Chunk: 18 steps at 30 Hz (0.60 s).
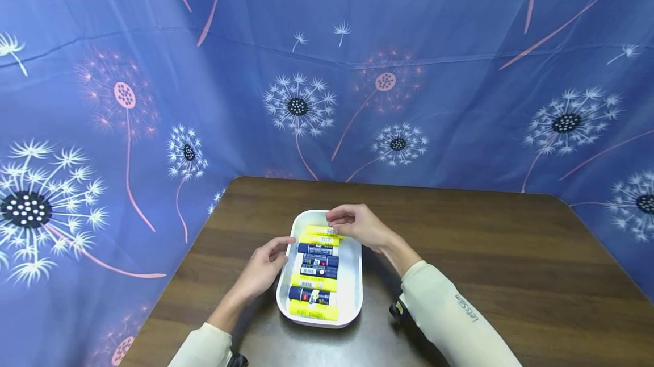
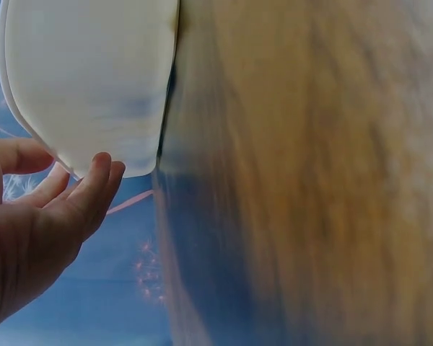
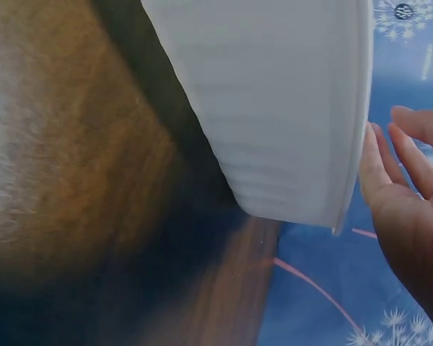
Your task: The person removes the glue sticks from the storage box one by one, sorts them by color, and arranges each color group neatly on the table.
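Observation:
A white oblong tray [image 1: 349, 299] stands on the table, holding a column of yellow and navy tubes that look like glue sticks. The farthest yellow tube [image 1: 318, 230] lies near the tray's far end; a navy tube [image 1: 309, 294] and another yellow tube [image 1: 313, 310] lie near its close end. My left hand [image 1: 263, 267] is at the tray's left rim, fingers loosely bent, fingertips right at the edge in the left wrist view. Over the far right rim, my right hand [image 1: 360, 224] has its fingertips beside the farthest yellow tube's right end. No tube shows between its fingers.
The brown wooden table [image 1: 485, 259] extends to the right of the tray. A blue curtain [image 1: 460, 71] with a dandelion print hangs behind and to the left of it. Dark wrist straps [image 1: 401, 309] show at the cuffs of pale sleeves [image 1: 449, 310].

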Tool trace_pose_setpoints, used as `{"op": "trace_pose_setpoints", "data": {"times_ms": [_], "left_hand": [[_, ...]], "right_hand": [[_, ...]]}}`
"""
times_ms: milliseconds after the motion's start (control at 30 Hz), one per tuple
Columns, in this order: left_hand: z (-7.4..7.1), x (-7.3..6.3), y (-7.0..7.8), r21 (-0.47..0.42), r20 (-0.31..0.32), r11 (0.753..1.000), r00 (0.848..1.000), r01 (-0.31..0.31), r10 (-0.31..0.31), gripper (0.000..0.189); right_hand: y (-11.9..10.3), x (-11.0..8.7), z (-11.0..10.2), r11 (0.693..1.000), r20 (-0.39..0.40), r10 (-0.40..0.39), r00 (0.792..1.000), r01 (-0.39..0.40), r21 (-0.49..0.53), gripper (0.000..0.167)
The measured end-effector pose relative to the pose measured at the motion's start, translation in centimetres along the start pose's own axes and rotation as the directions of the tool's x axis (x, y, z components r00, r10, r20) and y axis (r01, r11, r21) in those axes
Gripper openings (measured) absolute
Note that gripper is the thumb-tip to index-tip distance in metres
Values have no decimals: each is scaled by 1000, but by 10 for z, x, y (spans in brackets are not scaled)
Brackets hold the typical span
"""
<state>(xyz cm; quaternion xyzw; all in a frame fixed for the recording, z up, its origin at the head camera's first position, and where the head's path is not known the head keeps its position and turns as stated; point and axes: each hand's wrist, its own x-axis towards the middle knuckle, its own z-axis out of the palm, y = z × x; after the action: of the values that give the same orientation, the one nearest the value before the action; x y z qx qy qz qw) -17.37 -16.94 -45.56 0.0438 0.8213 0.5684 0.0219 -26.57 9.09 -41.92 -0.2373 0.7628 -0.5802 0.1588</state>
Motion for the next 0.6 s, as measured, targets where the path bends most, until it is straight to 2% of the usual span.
{"op": "trace_pose_setpoints", "data": {"times_ms": [100, 233, 433, 600], "left_hand": [[0, 0, 0, -9, 6, 1000, 1000, 4, -4, 38], [0, 0, 1, -23, 16, 1000, 1000, 16, -15, 39], [1, 0, -1, -39, 22, 999, 1000, 19, -18, 40], [3, 1, -3, -33, 18, 999, 1000, 9, -8, 40]], "right_hand": [[0, 7, 4, 993, 14, -10, 1000, 11, -117, 36], [2, 14, 7, 968, 20, -3, 1000, 8, -249, 35], [7, 23, 13, 929, -52, 0, 999, -19, -370, 32], [9, 31, 23, 892, -95, 32, 995, -71, -446, 34]]}}
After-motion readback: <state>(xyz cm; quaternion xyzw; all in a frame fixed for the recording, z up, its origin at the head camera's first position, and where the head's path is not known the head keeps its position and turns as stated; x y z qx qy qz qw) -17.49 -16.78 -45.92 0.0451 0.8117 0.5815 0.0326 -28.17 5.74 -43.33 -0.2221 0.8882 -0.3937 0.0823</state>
